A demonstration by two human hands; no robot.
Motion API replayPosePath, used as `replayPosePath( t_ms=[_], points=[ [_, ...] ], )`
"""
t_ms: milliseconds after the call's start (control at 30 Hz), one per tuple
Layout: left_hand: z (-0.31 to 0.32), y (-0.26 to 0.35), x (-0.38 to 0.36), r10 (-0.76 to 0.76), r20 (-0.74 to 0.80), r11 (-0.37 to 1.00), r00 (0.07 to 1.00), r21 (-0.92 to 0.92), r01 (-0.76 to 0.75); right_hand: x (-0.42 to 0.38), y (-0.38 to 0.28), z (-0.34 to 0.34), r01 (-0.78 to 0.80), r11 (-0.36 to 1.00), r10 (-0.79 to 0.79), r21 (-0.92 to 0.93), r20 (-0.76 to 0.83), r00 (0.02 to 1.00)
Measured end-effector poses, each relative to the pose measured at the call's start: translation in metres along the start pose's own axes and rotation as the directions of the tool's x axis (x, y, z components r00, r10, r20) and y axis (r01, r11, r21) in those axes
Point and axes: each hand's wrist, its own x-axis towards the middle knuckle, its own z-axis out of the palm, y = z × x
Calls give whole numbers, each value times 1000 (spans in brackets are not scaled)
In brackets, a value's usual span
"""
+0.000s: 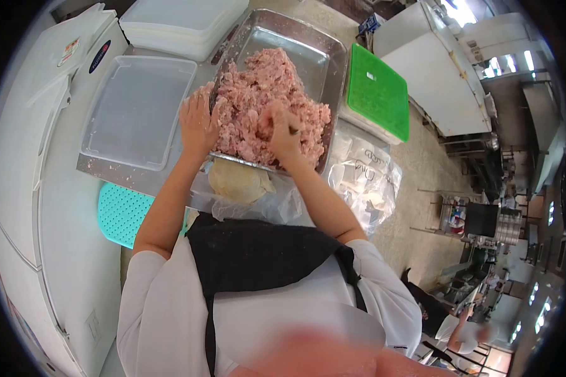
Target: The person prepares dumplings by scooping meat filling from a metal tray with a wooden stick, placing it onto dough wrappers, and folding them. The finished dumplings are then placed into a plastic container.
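A deep metal tray holds a large mound of pink ground meat. At the tray's left rim is my left hand, its fingers stretched out and slightly apart along the outside edge. My right hand is at the front of the mound with its fingers curled, partly in the meat. A small dark piece shows at this fist; what it belongs to I cannot tell. Between my forearms, a pale yellowish lump in plastic lies in front of the tray.
A clear lidded container stands left, with stacked white containers behind it. Right of the tray are a green-lidded container and marked plastic bags. A turquoise perforated stool is below left. Another person works far right.
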Motion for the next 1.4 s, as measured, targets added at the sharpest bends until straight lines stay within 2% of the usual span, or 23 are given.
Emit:
replayPosePath(
  t_ms=[67,100,167,233,300,333,400,433,500,533,600,667,733,800,833,900,1100,1167,1233,1300,1367,1400],
  points=[
    [-1,0,-2,3,15,1000,1000,13,-3,3,-9,9,-25,988,51,-154,171,984],
    [-3,0,-6,9,24,1000,1000,12,-9,8,-21,10,-31,988,56,-154,161,985],
    [-2,1,-2,-14,25,1000,1000,12,14,41,-58,4,-319,946,318,-57,-34,947],
    [-2,2,1,-10,12,1000,1000,-6,10,79,-89,-15,-114,978,99,-173,-94,991],
    [-3,3,0,-3,13,1000,1000,-24,3,122,-75,-42,-107,994,104,-17,-143,984],
    [-4,3,-1,6,5,999,1000,-43,-5,139,-52,-48,-109,994,105,-20,-145,984],
    [-7,1,2,14,-7,998,1000,-62,-14,157,0,-60,-30,1000,26,-1,-467,884],
    [-7,1,3,27,-31,995,999,-98,-30,159,6,-62,-28,1000,24,-3,-466,885],
    [-9,0,1,51,-39,988,998,-141,-56,155,10,-74,-31,984,120,177,-519,847],
    [-10,1,1,44,-49,984,998,-173,-52,151,8,-81,-26,985,113,170,-529,841],
    [-10,0,4,52,-62,975,997,-214,-64,145,0,-89,-193,925,339,326,-480,809],
    [-7,-4,3,76,-118,960,990,-261,-105,143,-4,-84,-210,934,332,287,-487,808],
    [-12,-3,4,58,-98,953,993,-290,-84,141,-4,-85,-233,940,332,251,-497,802],
    [-14,-3,4,50,-78,946,996,-316,-72,146,-6,-87,-311,893,432,324,-429,793],
    [-14,-5,4,53,-91,937,994,-339,-81,149,-8,-86,-300,897,424,324,-438,793],
    [-14,-7,4,66,-98,924,993,-369,-98,150,-6,-82,-331,895,438,299,-448,779],
    [-12,-5,6,108,-115,892,987,-428,-147,156,2,-73,-304,920,393,249,-553,735],
    [-15,-7,6,116,-116,902,986,-404,-154,155,4,-69,-270,932,361,241,-558,747],
    [-17,-7,8,135,-117,893,984,-416,-172,157,-5,-57,-357,924,363,135,-598,715],
    [-18,-5,9,139,-116,886,983,-429,-176,162,-6,-49,-355,928,348,113,-605,716],
    [-22,-4,8,167,-48,864,985,-474,-170,167,-3,-39,-399,916,285,-42,-629,723],
    [-21,-6,8,173,-49,865,984,-470,-176,169,-1,-35,-395,918,285,-37,-631,722]
  ],
)
